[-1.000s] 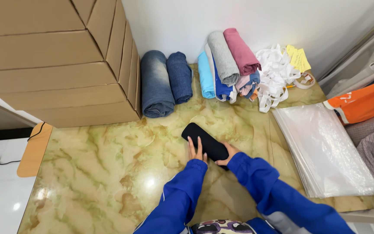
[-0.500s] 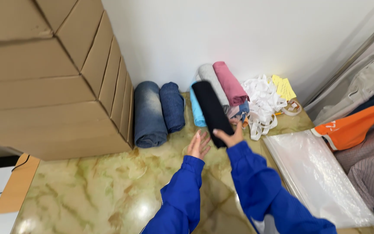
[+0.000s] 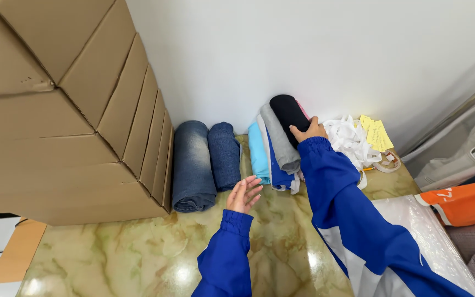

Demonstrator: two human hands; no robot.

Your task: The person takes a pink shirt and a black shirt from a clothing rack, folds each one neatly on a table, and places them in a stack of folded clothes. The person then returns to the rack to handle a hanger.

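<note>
At the far edge of the marble table (image 3: 138,258), against the white wall (image 3: 314,49), your right hand (image 3: 309,131) rests on top of the black rolled garment (image 3: 287,113), fingers curled over its near end in a loose hold. That black roll lies on the pile of rolled clothes at the back of the table, atop a grey roll (image 3: 279,140), with a dark blue roll (image 3: 275,170) and a light blue roll (image 3: 257,151) below and to the left, and a sliver of pink showing behind it.

Your left hand (image 3: 244,195) hovers open over the table, fingers spread and slightly bent, holding nothing, just beside the near end of the light blue roll and close to the smaller denim roll (image 3: 224,155). A larger faded denim roll (image 3: 192,165) lies touching it on the left, next to the stacked cardboard boxes (image 3: 56,110).

Right of the pile sit tangled white straps (image 3: 350,140) and yellow paper notes (image 3: 377,135). Toward the table's right edge lie a clear plastic bag (image 3: 430,231) and an orange garment (image 3: 463,201).
</note>
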